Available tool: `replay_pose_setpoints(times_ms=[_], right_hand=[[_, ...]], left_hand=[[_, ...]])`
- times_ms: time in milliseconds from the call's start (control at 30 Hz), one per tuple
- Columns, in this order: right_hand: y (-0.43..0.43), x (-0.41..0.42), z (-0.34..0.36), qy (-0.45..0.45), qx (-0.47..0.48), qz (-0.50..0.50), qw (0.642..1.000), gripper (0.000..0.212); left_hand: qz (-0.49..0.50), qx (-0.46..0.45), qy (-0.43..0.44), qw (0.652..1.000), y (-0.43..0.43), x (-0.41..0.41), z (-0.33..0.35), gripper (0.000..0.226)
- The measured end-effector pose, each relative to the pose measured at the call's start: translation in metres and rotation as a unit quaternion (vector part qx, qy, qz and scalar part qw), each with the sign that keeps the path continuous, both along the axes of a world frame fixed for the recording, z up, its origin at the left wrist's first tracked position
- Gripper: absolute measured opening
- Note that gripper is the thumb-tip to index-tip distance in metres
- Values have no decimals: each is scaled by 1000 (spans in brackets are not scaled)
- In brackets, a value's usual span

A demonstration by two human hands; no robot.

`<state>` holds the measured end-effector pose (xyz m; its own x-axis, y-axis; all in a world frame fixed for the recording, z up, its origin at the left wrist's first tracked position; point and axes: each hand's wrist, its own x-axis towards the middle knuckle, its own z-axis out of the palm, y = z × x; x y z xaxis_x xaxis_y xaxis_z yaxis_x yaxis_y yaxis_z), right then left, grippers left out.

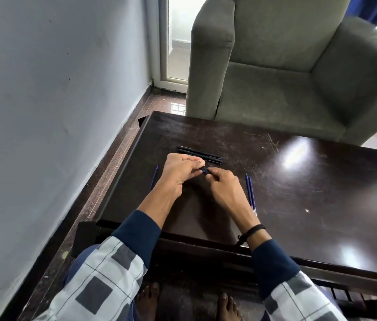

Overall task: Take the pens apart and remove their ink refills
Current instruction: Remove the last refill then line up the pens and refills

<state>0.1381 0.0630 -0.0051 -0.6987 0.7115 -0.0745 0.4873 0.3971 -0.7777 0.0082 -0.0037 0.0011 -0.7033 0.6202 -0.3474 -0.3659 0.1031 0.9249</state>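
Both my hands meet over the middle of the dark wooden table (pixel 298 181). My left hand (pixel 178 172) and my right hand (pixel 223 184) each pinch one end of a short dark pen (pixel 204 170), only a small piece of which shows between the fingers. Just beyond the hands lie two black pens (pixel 200 152) side by side. One blue ink refill (pixel 154 177) lies to the left of my left hand. Two blue ink refills (pixel 250 193) lie together to the right of my right hand.
A grey armchair (pixel 298 66) stands right behind the table's far edge. A pale wall (pixel 43 112) runs along the left, with a strip of brown floor between it and the table. My bare feet (pixel 150 300) are under the table's near edge.
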Motion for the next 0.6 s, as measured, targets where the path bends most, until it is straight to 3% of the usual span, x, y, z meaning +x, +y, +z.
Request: replay_pose_setpoints(times_ms=[100,267,600], right_hand=[[-5,-3,1,-17,53,-4,998,29],[-7,-6,1,-26,54,-21,998,37],[11,-3,1,-83,-16,7,996,19]], left_hand=[[7,1,18,1000,0,-3,2,10],[9,-6,31,999,-3,-10,2,11],[38,-15,67,997,0,-12,7,8]])
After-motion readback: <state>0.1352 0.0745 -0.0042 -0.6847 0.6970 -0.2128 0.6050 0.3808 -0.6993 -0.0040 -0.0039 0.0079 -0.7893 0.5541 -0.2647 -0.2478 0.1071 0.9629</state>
